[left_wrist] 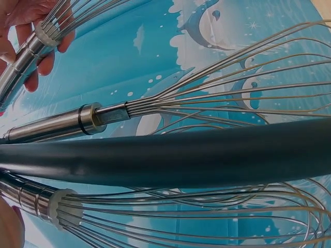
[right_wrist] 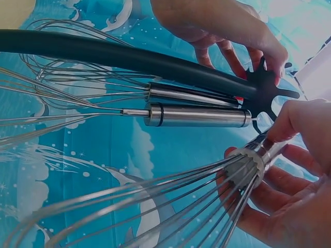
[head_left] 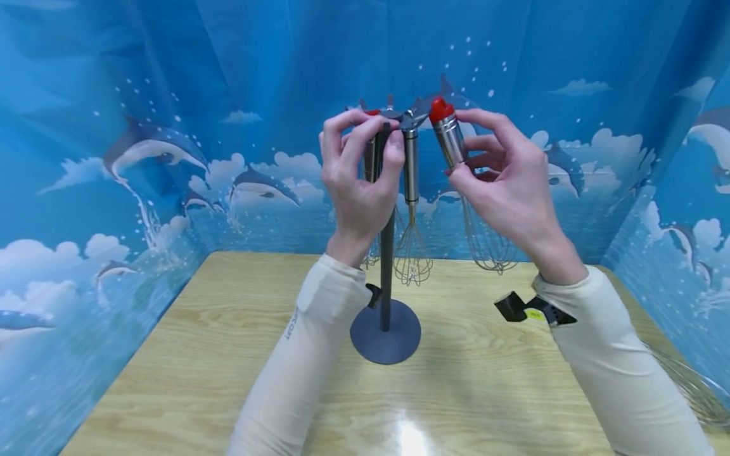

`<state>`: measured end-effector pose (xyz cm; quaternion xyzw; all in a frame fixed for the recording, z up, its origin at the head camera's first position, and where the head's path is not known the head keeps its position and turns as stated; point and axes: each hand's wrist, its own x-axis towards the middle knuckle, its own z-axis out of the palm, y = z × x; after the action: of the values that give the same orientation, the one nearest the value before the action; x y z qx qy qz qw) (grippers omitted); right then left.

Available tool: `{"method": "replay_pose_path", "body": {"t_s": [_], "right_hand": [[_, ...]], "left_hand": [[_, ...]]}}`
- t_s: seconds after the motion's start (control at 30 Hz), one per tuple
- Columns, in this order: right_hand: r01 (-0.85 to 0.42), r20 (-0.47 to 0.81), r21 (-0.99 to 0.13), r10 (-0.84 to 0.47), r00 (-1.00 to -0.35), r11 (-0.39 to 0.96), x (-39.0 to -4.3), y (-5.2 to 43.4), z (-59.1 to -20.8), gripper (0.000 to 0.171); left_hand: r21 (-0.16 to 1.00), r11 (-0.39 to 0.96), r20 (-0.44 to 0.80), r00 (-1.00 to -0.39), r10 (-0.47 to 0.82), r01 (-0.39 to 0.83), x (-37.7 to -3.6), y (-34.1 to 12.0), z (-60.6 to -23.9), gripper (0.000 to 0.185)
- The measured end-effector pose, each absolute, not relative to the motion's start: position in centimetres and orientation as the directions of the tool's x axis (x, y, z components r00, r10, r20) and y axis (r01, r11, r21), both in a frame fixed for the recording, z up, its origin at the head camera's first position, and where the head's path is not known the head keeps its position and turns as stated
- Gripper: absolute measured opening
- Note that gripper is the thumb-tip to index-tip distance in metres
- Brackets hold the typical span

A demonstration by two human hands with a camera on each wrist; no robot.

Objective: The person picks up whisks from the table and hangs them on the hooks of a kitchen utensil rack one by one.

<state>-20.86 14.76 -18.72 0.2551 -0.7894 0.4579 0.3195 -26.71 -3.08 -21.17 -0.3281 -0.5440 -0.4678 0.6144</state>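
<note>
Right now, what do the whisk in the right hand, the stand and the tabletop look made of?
Whisk: handle looks polished steel, mirror-bright with ring grooves; thin bare wire loops; red cap, probably plastic or rubber. Stand: dark grey, matte pole and base, likely coated metal or plastic. Tabletop: pale wood-grain with a glossy glare spot, possibly laminate.

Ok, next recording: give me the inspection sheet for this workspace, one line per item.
Surface: light wood-grain table, with a glare spot near the front edge.
Job's things: dark stand on a round base, two whisks hanging from its top hooks, one being the middle whisk; red-capped whisk held tilted beside the hooks.
Clutter: wire loops of another whisk at the table's right edge.
Hands: left hand grips the stand's top; right hand pinches the red-capped whisk's steel handle.
Cables: nothing seen.
Surroundings: blue dolphin-print backdrop on three sides; cream sleeves, black wrist mounts.
</note>
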Motion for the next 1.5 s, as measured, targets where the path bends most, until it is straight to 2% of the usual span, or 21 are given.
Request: {"method": "replay_pose_path", "body": {"t_s": [0.77, 1.0, 1.5], "right_hand": [[-0.656, 0.679, -0.561, -0.174, -0.714, 0.505, -21.0, 15.0, -18.2, 0.055], [-0.673, 0.67, -0.568, -0.209, -0.712, 0.473, -21.1, 14.5, -18.7, 0.057], [-0.671, 0.661, -0.65, -0.17, -0.731, 0.357, -21.3, 13.0, -20.3, 0.058]], "left_hand": [[0.109, 0.372, 0.978, -0.032, -0.207, 0.922, -26.7, -3.2, -21.4, 0.022], [0.11, 0.382, 0.979, -0.034, -0.199, 0.918, -26.6, -3.3, -21.4, 0.022], [0.114, 0.364, 0.978, -0.04, -0.205, 0.924, -26.5, -3.2, -21.2, 0.022]]}}
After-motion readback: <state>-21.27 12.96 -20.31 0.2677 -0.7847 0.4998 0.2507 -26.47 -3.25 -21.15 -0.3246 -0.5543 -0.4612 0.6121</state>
